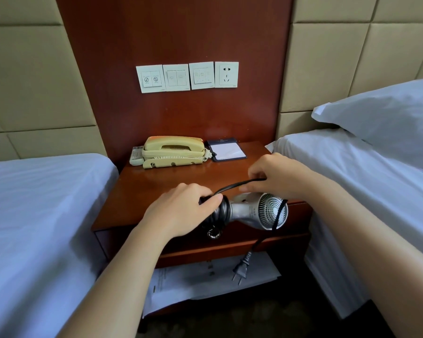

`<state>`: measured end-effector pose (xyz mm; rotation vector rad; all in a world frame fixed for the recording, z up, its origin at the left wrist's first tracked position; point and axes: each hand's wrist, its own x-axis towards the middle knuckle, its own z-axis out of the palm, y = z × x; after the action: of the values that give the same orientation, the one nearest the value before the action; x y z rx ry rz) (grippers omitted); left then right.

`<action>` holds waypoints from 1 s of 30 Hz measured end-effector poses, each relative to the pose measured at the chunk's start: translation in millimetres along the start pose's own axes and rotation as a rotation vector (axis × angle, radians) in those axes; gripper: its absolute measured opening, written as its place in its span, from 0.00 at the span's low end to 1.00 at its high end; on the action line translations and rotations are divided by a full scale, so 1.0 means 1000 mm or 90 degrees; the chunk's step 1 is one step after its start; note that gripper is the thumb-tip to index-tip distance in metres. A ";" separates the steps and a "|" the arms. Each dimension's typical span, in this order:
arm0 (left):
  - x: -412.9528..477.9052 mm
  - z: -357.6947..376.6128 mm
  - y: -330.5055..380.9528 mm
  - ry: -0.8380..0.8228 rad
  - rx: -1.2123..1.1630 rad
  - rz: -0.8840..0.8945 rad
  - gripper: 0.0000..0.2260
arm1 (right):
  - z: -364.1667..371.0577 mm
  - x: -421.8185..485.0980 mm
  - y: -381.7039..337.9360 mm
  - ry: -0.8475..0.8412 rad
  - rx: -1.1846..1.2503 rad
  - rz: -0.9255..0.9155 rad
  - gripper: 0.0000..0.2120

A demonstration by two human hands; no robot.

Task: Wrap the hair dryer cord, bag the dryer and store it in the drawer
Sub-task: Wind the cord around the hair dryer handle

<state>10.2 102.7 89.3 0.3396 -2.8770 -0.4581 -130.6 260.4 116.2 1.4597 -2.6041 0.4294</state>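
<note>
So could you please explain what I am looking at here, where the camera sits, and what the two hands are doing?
The single picture comes from a camera worn on a person's head, looking down at their own bare hands. The left hand grips the hair dryer by its handle, where black cord is already coiled. The right hand pinches the cord, guiding another loop; the plug dangles below. Behind, on the nightstand, sit a telephone and a notepad.

The back of the bench (pixel 181 181) is taken up by a telephone (pixel 173 151) and notepad (pixel 227 150); its front half is left open, flanked closely by two beds (pixel 34 203).
</note>
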 end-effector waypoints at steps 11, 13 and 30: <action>-0.003 -0.005 -0.006 0.082 0.167 -0.006 0.21 | 0.011 -0.001 0.009 0.050 -0.189 -0.019 0.14; -0.003 -0.005 -0.006 0.081 0.165 -0.005 0.21 | 0.012 -0.001 0.011 0.064 -0.211 -0.021 0.14; -0.009 -0.008 -0.051 0.003 -0.176 -0.010 0.20 | 0.013 0.000 0.036 0.004 0.256 -0.088 0.20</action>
<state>30.5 55.6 78.5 0.3155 -2.7583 -0.8436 -160.6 274.0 97.3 1.7319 -2.4887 0.9823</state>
